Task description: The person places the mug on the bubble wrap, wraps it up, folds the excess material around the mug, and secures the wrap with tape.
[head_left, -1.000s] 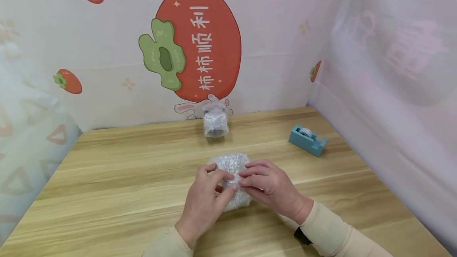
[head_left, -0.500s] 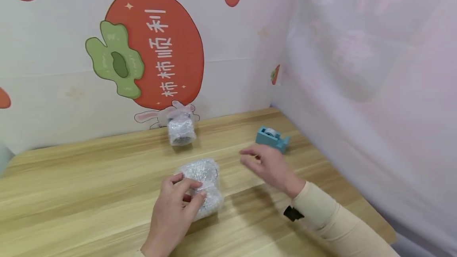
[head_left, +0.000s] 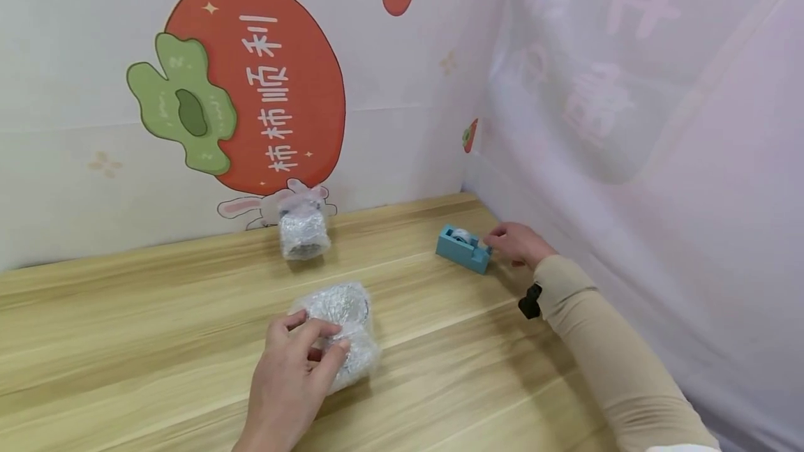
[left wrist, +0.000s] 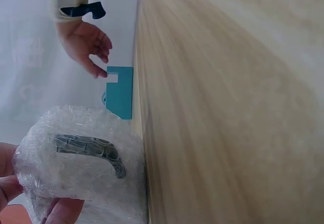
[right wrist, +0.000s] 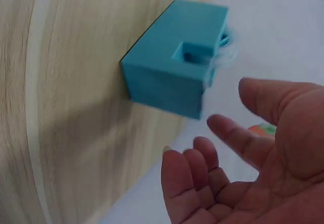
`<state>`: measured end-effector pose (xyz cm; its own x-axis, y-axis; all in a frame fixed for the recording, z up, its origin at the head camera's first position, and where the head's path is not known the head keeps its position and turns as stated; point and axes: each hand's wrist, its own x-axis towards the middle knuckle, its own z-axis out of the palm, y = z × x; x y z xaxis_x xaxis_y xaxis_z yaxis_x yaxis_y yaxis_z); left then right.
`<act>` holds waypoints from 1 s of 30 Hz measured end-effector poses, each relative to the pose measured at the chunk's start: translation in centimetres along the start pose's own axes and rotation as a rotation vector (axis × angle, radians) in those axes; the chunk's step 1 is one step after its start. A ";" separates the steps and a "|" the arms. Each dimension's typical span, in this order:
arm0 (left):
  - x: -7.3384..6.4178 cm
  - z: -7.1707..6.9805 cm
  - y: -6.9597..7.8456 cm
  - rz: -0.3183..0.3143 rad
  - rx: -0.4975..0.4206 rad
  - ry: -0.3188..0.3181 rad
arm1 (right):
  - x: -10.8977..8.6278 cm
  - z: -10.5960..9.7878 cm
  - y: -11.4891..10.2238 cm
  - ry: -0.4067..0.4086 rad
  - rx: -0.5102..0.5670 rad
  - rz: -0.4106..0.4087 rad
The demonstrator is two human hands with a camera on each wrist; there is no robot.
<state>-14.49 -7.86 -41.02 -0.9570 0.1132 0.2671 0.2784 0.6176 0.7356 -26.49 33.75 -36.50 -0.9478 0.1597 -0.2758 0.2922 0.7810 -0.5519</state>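
Observation:
A package in bubble wrap (head_left: 344,307) lies on the wooden table, with my left hand (head_left: 285,375) on its near left side. The thumb and fingers bend over the wrap and hold it. In the left wrist view a dark curved shape shows through the clear package (left wrist: 91,176). At the right stands a blue tape dispenser (head_left: 458,253) with a roll of clear tape in it. My right hand (head_left: 516,243) is at its cutter end. In the right wrist view, the thumb and loosely bent fingers stand apart beside the dispenser (right wrist: 162,79), with nothing seen between them.
A second bubble-wrapped item (head_left: 304,232) stands at the back of the wooden table (head_left: 188,305), close to the printed backdrop (head_left: 402,152). A pale curtain (head_left: 628,229) hangs along the table's right side.
My right hand has left the package and moved right to the tape dispenser's far end. My left hand stays on the package. The head view has turned to the right.

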 end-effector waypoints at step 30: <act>-0.3 0.4 -0.3 0.124 -0.005 0.126 | 1.8 0.7 -1.5 -0.019 0.161 0.086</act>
<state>-14.34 -7.76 -41.59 -0.8974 0.0900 0.4319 0.3947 0.6013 0.6947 -28.52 32.46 -36.70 -0.9165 0.2091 -0.3410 0.3898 0.6582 -0.6440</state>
